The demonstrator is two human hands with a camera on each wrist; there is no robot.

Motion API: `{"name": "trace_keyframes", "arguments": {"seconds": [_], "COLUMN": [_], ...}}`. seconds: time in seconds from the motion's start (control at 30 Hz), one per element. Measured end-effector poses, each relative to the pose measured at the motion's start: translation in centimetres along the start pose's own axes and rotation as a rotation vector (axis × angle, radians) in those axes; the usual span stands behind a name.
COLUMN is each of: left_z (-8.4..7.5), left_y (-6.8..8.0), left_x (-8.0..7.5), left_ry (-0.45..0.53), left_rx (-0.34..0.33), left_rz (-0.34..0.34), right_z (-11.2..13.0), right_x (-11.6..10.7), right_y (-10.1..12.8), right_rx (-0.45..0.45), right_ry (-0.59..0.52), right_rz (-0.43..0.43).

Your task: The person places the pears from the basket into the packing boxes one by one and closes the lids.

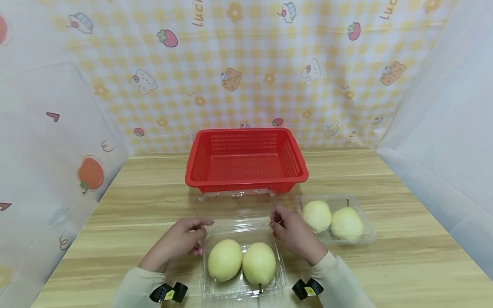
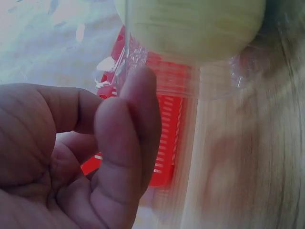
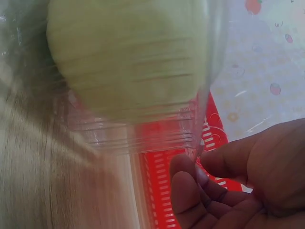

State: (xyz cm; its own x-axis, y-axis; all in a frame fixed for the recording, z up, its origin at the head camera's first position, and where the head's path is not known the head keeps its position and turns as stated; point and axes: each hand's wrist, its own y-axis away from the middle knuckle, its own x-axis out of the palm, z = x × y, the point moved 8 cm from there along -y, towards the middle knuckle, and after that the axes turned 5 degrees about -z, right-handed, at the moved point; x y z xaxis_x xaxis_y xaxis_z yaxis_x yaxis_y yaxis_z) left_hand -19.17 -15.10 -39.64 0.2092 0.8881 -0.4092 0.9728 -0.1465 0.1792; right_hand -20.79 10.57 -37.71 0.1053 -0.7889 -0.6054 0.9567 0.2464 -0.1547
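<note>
A clear plastic box (image 1: 239,229) lies near the table's front edge with two pale yellow pears (image 1: 225,259) (image 1: 259,263) side by side in it. Its lid (image 1: 235,200) is folded back towards a red basket (image 1: 246,160). My left hand (image 1: 202,235) holds the box's far left corner, thumb over the rim. My right hand (image 1: 276,224) pinches the far right corner. In the left wrist view my curled fingers (image 2: 131,100) sit beside the plastic edge below a pear (image 2: 190,24). In the right wrist view my thumb and finger (image 3: 195,164) meet at the plastic edge under a pear (image 3: 128,57).
A second clear box (image 1: 367,236) with two more pears stands to the right, close to my right hand. The red basket holds nothing and stands at the back centre of the wooden table (image 1: 404,265). Patterned sheets wall in the back and both sides.
</note>
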Motion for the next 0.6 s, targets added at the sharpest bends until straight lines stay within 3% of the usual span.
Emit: {"name": "trace_keyframes", "arguments": {"seconds": [0.37, 0.6], "left_z": [-0.4, -1.3], "left_y": [-0.2, -0.3], "left_x": [-0.6, -0.9], "left_ry": [0.105, 0.101], "left_rx": [-0.018, 0.012], "left_rz": [-0.064, -0.071], "right_z": [-0.2, -0.2], "right_x": [0.0, -0.2], "right_y": [0.0, -0.1], "right_rx": [0.028, 0.016], "right_ry": [0.003, 0.025], "right_rz": [0.007, -0.019]}}
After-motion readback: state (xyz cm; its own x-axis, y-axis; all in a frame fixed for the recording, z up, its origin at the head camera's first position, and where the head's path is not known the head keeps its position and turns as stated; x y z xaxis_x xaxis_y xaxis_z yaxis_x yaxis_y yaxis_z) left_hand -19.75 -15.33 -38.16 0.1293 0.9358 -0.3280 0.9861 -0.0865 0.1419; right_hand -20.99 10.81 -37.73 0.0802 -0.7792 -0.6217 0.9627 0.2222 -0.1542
